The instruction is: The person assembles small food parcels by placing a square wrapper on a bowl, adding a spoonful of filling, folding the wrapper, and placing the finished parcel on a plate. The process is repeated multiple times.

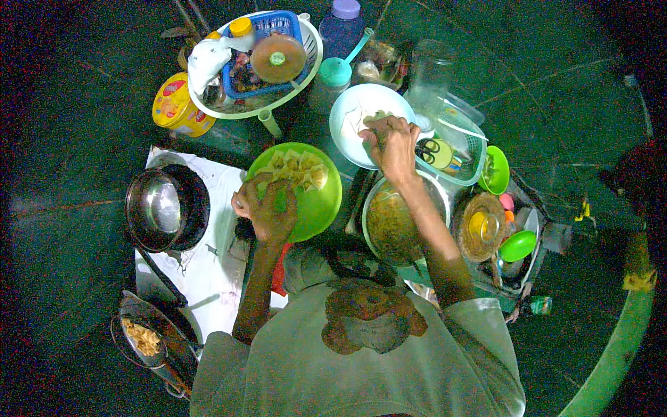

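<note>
A green plate (316,212) in the middle bears several folded, pale dumplings (299,168). My left hand (269,212) is over the plate's left part, fingers curled; what they hold, if anything, is hidden. To the right, a pale blue bowl (342,142) holds thin white sheets (354,121) that look like dough wrappers. My right hand (394,142) reaches into this bowl from its right side, with bent fingertips down at the sheets; whatever they pinch is too small to make out. Below my right forearm stands a round pot (385,222) with a brownish content.
A dark pan (154,208) is at the left on a white surface (215,278). Fried pieces (142,338) lie in a strainer at lower left. A white oval basket (313,59), yellow tub (179,104), green basket with scissors (472,170) and tray of small dishes (517,247) surround me.
</note>
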The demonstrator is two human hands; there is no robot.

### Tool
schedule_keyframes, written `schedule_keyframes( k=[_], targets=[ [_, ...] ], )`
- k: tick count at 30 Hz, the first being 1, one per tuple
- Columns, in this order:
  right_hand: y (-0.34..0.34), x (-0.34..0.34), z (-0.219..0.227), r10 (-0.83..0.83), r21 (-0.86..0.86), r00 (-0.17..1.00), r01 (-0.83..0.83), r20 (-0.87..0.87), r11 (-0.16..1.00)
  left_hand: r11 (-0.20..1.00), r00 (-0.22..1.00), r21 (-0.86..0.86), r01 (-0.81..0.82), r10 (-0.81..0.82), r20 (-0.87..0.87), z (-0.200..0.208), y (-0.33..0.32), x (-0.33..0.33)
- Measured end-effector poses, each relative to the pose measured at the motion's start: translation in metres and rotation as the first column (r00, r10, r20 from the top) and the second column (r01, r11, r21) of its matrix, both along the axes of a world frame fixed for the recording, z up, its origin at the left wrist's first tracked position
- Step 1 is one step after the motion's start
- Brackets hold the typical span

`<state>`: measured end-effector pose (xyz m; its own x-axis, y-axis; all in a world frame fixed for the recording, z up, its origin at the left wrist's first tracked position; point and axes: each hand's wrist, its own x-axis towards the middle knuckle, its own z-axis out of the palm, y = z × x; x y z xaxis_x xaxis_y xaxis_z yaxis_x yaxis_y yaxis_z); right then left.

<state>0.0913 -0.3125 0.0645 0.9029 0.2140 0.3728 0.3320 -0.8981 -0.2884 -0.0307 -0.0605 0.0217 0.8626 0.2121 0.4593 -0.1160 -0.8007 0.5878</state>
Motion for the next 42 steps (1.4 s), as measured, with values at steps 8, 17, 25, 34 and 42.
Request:
schedule_keyframes(
  k=[8, 17, 25, 34, 42],
  targets=[
    [-0.010, 0.004, 0.013, 0.104, -0.039, 0.994, -0.105, -0.040, 0.994, 0.999, 0.999, 0.011, 0.041, -0.041, 0.036, 0.034, -0.030, 0.001],
    [-0.020, 0.015, 0.011, 0.086, 0.074, 0.992, -0.079, -0.092, 0.994, 0.908, 0.979, -0.366, 0.204, -0.199, 0.050, 0.078, -0.074, 0.008],
    [-0.047, 0.013, -0.004, 0.060, 0.812, 0.941, 0.255, -0.334, 0.525, 0.841, 0.953, -0.452, 0.297, -0.294, 0.080, 0.075, -0.099, 0.059],
    [-0.082, -0.064, 0.000, 0.121, 0.898, 0.949, 0.226, -0.290, 0.376, 0.543, 0.757, -0.765, 0.347, -0.644, -0.113, 0.050, -0.161, 0.064],
    [-0.174, -0.182, 0.032, -0.507, 0.403, 0.859, 0.489, -0.068, 0.774, 0.326, 0.605, -0.945, -0.006, -0.752, -0.263, 0.061, -0.196, 0.012]
  ],
)
